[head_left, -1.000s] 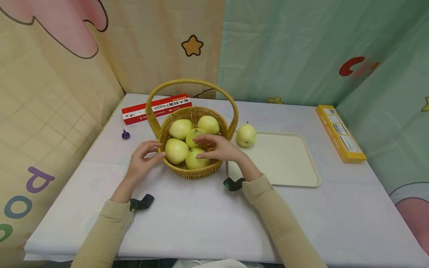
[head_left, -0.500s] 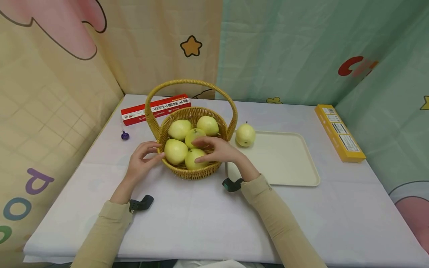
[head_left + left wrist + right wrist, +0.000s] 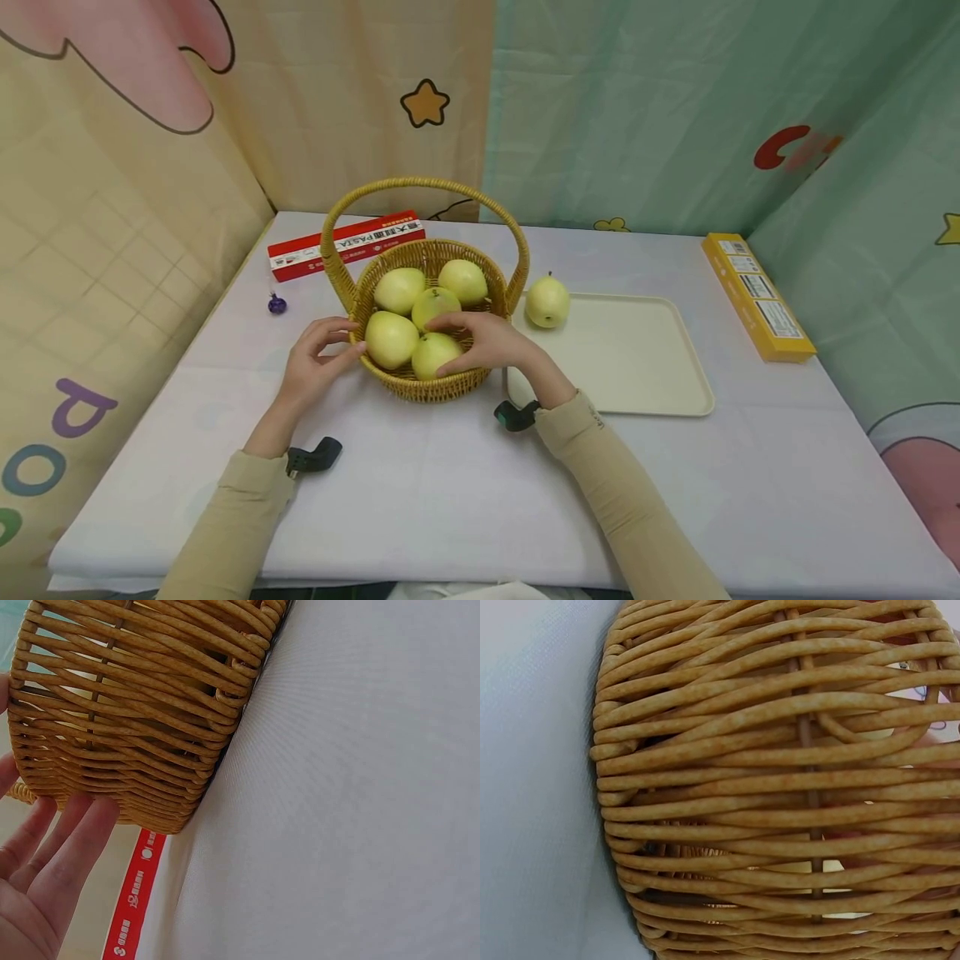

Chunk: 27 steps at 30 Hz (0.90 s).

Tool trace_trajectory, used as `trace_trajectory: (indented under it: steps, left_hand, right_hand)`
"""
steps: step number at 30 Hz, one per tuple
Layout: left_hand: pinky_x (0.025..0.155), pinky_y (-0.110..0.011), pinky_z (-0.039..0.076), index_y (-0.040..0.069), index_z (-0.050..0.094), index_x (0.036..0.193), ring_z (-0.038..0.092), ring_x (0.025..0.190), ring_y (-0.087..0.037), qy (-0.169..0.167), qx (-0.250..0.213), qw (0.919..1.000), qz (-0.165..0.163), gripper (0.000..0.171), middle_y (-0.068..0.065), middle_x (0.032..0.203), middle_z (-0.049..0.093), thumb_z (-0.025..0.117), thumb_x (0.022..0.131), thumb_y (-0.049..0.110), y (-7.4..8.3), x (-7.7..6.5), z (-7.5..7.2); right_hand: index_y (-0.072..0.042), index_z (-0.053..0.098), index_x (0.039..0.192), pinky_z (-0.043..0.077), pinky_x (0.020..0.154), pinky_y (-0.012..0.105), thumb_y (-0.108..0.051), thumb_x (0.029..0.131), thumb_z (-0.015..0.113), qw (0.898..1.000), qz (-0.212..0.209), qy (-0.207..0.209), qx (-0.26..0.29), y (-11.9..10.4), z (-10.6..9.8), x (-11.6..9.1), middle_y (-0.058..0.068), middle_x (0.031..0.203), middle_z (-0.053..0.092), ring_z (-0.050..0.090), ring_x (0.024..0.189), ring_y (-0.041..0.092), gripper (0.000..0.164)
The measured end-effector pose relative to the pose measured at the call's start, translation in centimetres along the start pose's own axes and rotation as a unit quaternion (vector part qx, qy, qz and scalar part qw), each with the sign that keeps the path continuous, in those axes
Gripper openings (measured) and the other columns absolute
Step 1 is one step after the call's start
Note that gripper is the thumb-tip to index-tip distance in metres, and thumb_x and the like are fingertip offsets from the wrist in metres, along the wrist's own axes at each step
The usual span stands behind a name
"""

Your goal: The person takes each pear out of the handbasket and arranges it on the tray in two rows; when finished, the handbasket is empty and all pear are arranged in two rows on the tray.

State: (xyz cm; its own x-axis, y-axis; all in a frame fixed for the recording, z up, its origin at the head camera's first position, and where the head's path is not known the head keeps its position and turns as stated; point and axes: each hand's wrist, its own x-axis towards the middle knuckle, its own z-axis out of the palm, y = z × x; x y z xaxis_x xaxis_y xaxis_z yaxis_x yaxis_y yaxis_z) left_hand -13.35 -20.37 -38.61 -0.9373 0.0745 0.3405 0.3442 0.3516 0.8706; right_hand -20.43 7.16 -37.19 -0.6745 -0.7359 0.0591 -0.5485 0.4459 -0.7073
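Observation:
A woven wicker basket (image 3: 438,392) with a tall arched handle holds several yellow-green pears. Outside its left side, my left hand (image 3: 310,360) touches the rim and wall with thumb and fingertips; in the left wrist view its extended fingers (image 3: 86,832) rest against the weave. My right hand (image 3: 487,340) reaches over the right rim, thumb and fingers around the front pear (image 3: 433,357). That pear sits low in the basket, partly covered by the hand. Basket weave (image 3: 780,772) fills the right wrist view and mostly hides the right hand there.
A cream tray (image 3: 630,358) lies right of the basket, with a single pear (image 3: 547,302) at its back left corner. Behind the basket is a red pasta box (image 3: 300,256). A small purple item (image 3: 277,303) lies left; a yellow box (image 3: 759,298) stands far right.
My right thumb and fingers have closed in around the front pear. My left hand stays at the basket's left side, and the head view has shifted slightly.

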Motion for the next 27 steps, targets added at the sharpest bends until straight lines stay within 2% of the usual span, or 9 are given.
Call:
trace_trajectory:
  steps: [6,14,20,27]
  left_hand:
    - [0.074,-0.013,0.049,-0.01,0.057,0.115,0.054,0.098,-0.017,0.001,0.001,1.0,0.0,0.032,-0.021,0.119,0.05,0.065,0.086,-0.001,0.12,0.01,-0.01]
    - [0.075,-0.013,0.049,-0.009,0.057,0.115,0.054,0.099,-0.016,0.0,0.002,1.0,-0.004,0.032,-0.019,0.12,0.05,0.065,0.086,0.001,0.09,-0.08,-0.07]
    - [0.075,-0.013,0.049,-0.009,0.057,0.115,0.054,0.099,-0.019,-0.001,0.003,1.0,-0.002,0.032,-0.019,0.12,0.05,0.065,0.086,0.001,-0.08,-0.05,-0.08]
    - [0.074,-0.013,0.049,-0.009,0.058,0.115,0.054,0.098,-0.013,0.0,0.004,1.0,-0.002,0.031,-0.019,0.12,0.05,0.065,0.086,0.0,-0.03,-0.08,-0.01]
  right_hand:
    - [-0.018,0.057,0.128,0.047,0.092,0.027,-0.037,0.073,0.081,1.0,-0.001,0.007,-0.009,-0.01,0.05,0.03,-0.004,0.127,0.056,0.052,0.113,0.01,0.063]
    - [-0.025,0.057,0.128,0.048,0.09,0.034,-0.045,0.073,0.078,0.999,0.008,0.001,-0.036,0.07,0.19,0.0,-0.008,0.128,0.056,0.053,0.107,0.01,0.062]
    - [-0.022,0.056,0.129,0.047,0.089,0.031,-0.044,0.075,0.077,1.0,0.0,-0.002,-0.028,0.25,0.24,0.02,-0.006,0.129,0.055,0.052,0.109,0.01,0.063]
    - [-0.015,0.055,0.131,0.048,0.089,0.032,-0.038,0.076,0.078,1.0,0.0,0.007,0.006,0.09,0.06,-0.16,0.0,0.131,0.054,0.052,0.111,0.011,0.064]
